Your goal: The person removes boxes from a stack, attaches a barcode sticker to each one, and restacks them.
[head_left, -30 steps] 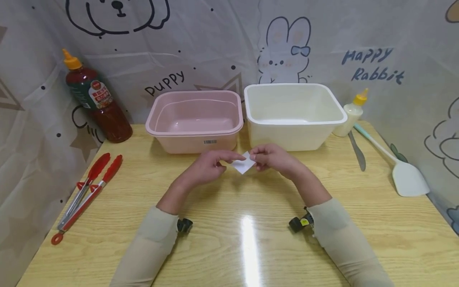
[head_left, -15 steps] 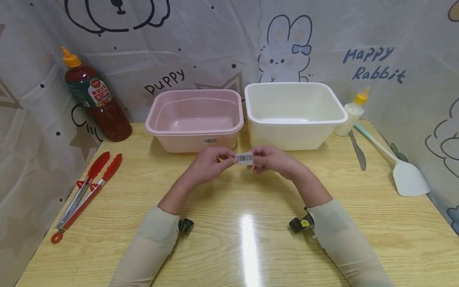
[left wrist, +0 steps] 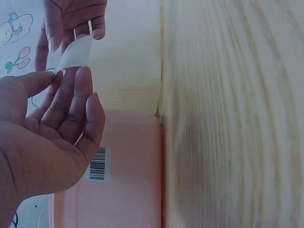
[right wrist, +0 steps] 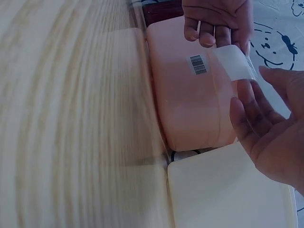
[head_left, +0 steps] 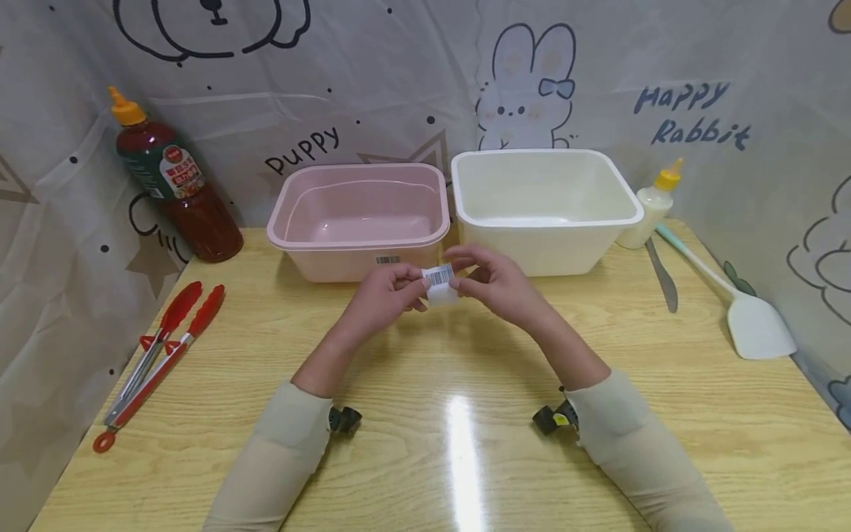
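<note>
Pinching a bowed barcode label [head_left: 439, 282] aloft with the left hand [head_left: 377, 299]; at its opposite edge with a loosely curved right hand [head_left: 501, 287] — cannot tell whether gripping. Liable to crease under an uneven tug — or drop, from a slackened pinch, to the surface [head_left: 412, 391] before the pink tub [head_left: 332, 264].

Label [head_left: 439, 276] between left grip [head_left: 382, 299] and right grip [head_left: 501, 288], above the desk [head_left: 405, 480], left basin [head_left: 332, 264] just behind one, right basin [head_left: 538, 253] behind the other! Out left of the grips lie tongs [head_left: 151, 386], sauce bottle [head_left: 179, 185] behind them; out right, knife [head_left: 662, 281] and spatula [head_left: 760, 327], squeeze bottle [head_left: 654, 207] behind.
</note>
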Demonstrator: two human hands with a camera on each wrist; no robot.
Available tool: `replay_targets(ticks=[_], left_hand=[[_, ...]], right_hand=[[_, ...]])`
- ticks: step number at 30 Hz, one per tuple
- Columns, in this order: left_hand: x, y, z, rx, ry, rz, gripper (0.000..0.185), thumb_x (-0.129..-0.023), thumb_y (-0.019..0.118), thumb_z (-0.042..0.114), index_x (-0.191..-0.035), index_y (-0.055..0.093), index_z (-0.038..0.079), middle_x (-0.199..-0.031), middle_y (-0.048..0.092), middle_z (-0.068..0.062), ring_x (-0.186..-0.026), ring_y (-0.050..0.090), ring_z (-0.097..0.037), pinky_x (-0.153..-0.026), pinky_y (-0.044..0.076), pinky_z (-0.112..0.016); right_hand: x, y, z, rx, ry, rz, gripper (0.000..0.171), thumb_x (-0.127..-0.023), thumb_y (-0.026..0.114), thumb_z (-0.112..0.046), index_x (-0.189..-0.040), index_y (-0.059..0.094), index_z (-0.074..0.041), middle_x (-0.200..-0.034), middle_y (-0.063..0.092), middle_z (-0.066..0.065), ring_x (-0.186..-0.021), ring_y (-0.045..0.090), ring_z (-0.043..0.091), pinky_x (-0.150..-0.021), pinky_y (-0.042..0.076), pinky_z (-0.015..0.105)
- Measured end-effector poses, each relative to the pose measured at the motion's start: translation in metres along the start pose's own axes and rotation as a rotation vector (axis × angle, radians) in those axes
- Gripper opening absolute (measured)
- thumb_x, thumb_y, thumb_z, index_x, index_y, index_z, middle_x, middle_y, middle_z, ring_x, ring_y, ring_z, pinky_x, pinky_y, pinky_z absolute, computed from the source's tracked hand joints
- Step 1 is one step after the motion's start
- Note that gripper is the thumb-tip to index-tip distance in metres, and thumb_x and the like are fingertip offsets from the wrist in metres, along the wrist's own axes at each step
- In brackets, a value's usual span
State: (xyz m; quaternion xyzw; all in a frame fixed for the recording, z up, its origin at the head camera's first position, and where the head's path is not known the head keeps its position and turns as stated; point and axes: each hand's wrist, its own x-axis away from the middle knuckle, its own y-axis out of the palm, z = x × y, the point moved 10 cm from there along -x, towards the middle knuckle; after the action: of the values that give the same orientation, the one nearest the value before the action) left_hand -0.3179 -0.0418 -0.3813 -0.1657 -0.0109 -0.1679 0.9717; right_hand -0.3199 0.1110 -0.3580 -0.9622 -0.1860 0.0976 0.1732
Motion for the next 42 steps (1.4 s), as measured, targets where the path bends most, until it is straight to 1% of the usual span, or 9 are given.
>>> replay_targets(ticks=[2, 6, 13, 20, 23, 29, 32, 39, 42], left_hand=[[0.000, 0.001, 0.000, 0.018, -0.013, -0.003, 0.025, -0.102, 0.062, 0.023, -0.114, 0.068, 0.002, -0.106, 0.075, -0.017, -0.078, 0.072, -0.018, -0.091, 0.058, -0.053], [0.001, 0.002, 0.001, 0.051, -0.023, -0.008, 0.026, -0.102, 0.062, 0.023, -0.115, 0.068, 0.001, -0.105, 0.075, -0.018, -0.077, 0.071, -0.018, -0.092, 0.057, -0.054], [0.001, 0.006, 0.005, -0.005, 0.057, -0.040, 0.024, -0.098, 0.067, 0.016, -0.118, 0.070, 0.003, -0.105, 0.075, -0.016, -0.079, 0.071, -0.018, -0.087, 0.057, -0.055], [-0.001, 0.006, 0.004, -0.017, 0.078, -0.018, 0.023, -0.100, 0.065, 0.016, -0.119, 0.072, 0.005, -0.108, 0.074, -0.014, -0.081, 0.071, -0.020, -0.086, 0.057, -0.056], [-0.001, 0.004, 0.005, -0.019, 0.079, -0.004, 0.023, -0.101, 0.064, 0.018, -0.119, 0.072, 0.006, -0.107, 0.075, -0.013, -0.082, 0.071, -0.023, -0.085, 0.057, -0.056], [-0.001, 0.004, 0.006, -0.028, 0.096, 0.001, 0.024, -0.102, 0.062, 0.022, -0.117, 0.073, 0.007, -0.105, 0.075, -0.013, -0.081, 0.071, -0.025, -0.082, 0.058, -0.052], [0.000, 0.005, 0.007, -0.029, 0.108, 0.001, 0.023, -0.102, 0.062, 0.022, -0.114, 0.074, 0.006, -0.104, 0.075, -0.013, -0.081, 0.071, -0.026, -0.083, 0.058, -0.054], [0.002, 0.008, 0.008, -0.042, 0.130, -0.019, 0.019, -0.100, 0.065, 0.020, -0.107, 0.075, 0.005, -0.106, 0.073, -0.012, -0.082, 0.070, -0.022, -0.086, 0.058, -0.054], [0.002, 0.008, 0.008, -0.047, 0.130, -0.023, 0.018, -0.101, 0.064, 0.020, -0.106, 0.074, 0.006, -0.106, 0.073, -0.011, -0.082, 0.070, -0.021, -0.086, 0.058, -0.054]], right_hand=[[0.001, 0.000, 0.000, 0.030, -0.001, 0.011, 0.035, -0.096, 0.066, -0.007, -0.131, 0.064, -0.010, -0.124, 0.067, 0.016, -0.085, 0.070, 0.023, -0.079, 0.061, 0.046], [0.001, -0.001, 0.001, 0.048, 0.021, 0.019, 0.027, -0.097, 0.065, -0.008, -0.123, 0.069, -0.006, -0.122, 0.069, 0.014, -0.082, 0.069, 0.020, -0.078, 0.061, 0.042], [0.001, -0.006, 0.003, 0.045, 0.048, 0.068, 0.024, -0.097, 0.066, -0.009, -0.120, 0.072, -0.005, -0.124, 0.070, 0.013, -0.082, 0.069, 0.020, -0.081, 0.061, 0.044], [0.000, -0.004, 0.004, 0.062, 0.047, 0.055, 0.027, -0.095, 0.069, -0.012, -0.122, 0.072, -0.007, -0.123, 0.071, 0.012, -0.079, 0.069, 0.018, -0.069, 0.058, 0.026], [0.000, -0.002, 0.005, 0.078, 0.054, 0.043, 0.027, -0.095, 0.070, -0.013, -0.122, 0.072, -0.009, -0.118, 0.072, 0.012, -0.079, 0.070, 0.020, -0.067, 0.057, 0.027], [0.001, 0.002, 0.007, 0.097, 0.076, 0.019, 0.028, -0.095, 0.069, -0.012, -0.123, 0.071, -0.011, -0.108, 0.072, 0.012, -0.082, 0.069, 0.029, -0.070, 0.058, 0.040], [0.001, 0.003, 0.006, 0.106, 0.070, 0.021, 0.027, -0.095, 0.070, -0.014, -0.122, 0.072, -0.011, -0.105, 0.071, 0.012, -0.082, 0.068, 0.033, -0.067, 0.057, 0.037], [0.000, 0.005, 0.004, 0.122, 0.041, 0.026, 0.021, -0.095, 0.072, -0.023, -0.113, 0.073, -0.011, -0.106, 0.071, 0.007, -0.079, 0.065, 0.021, -0.066, 0.054, 0.028], [0.001, 0.006, 0.005, 0.121, 0.039, 0.032, 0.021, -0.096, 0.071, -0.026, -0.113, 0.074, -0.014, -0.107, 0.073, 0.005, -0.078, 0.064, 0.020, -0.065, 0.052, 0.026]])
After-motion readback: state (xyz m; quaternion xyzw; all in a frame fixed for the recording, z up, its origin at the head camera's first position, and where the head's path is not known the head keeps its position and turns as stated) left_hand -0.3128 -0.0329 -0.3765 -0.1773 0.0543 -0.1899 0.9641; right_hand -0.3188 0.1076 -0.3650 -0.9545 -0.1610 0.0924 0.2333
